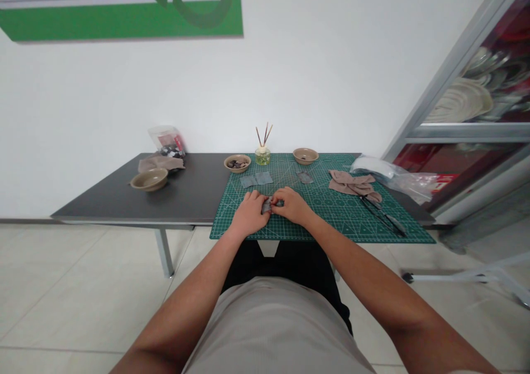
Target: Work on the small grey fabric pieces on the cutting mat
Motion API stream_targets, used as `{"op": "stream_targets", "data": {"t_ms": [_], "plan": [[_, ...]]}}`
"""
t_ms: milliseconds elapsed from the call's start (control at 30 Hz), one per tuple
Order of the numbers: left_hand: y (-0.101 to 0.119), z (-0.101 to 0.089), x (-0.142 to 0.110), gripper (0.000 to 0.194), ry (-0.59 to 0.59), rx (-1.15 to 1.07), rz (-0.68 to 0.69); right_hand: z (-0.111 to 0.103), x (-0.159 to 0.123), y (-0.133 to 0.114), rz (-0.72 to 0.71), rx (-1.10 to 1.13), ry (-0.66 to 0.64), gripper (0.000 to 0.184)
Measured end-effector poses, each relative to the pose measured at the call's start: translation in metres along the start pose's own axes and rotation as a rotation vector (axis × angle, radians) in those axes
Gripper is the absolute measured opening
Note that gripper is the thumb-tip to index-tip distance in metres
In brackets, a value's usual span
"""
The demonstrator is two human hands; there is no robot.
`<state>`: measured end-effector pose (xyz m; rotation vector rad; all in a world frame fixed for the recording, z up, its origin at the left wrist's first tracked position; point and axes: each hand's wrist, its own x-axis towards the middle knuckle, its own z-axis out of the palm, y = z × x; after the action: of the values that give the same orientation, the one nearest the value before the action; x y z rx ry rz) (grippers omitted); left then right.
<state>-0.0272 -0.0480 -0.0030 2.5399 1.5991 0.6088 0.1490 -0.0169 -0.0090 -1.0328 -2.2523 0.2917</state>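
Note:
My left hand (250, 214) and my right hand (292, 206) meet over the front of the green cutting mat (331, 219). Between their closed fingertips is a small, thin grey pouch (267, 204), partly covered by the fingers, so its contents cannot be made out. Just beyond my hands lie two flat grey pouches (264, 178), side by side. Another darker grey pouch (305, 177) rests to the right of them. A tan bowl (237, 170) holding several dark and brownish pebble-like pieces stands behind the left pair.
Near the wall are a reed diffuser (262, 154) and a second bowl (305, 161) with something small inside. To the right lie a brown cloth (351, 183), black-framed glasses (383, 217) and clear plastic (397, 181). A third bowl (149, 185) and a clear bag (168, 140) sit left.

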Motion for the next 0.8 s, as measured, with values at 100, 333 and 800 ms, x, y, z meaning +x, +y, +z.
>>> {"op": "stream_targets", "data": {"t_ms": [100, 333, 800], "plan": [[0.0007, -0.0003, -0.0003, 0.03, 0.0, -0.002, -0.004, 0.0004, 0.0004, 0.0008, 0.051, -0.034, 0.03, 0.01], [0.0006, 0.0003, -0.0012, 0.03, 0.012, -0.011, 0.008, 0.0019, 0.0001, 0.0039, 0.009, -0.003, 0.005, 0.011], [-0.0014, -0.0017, 0.0017, 0.031, 0.009, -0.052, -0.002, 0.0006, -0.0003, 0.0003, 0.041, -0.031, -0.002, 0.009]]}}
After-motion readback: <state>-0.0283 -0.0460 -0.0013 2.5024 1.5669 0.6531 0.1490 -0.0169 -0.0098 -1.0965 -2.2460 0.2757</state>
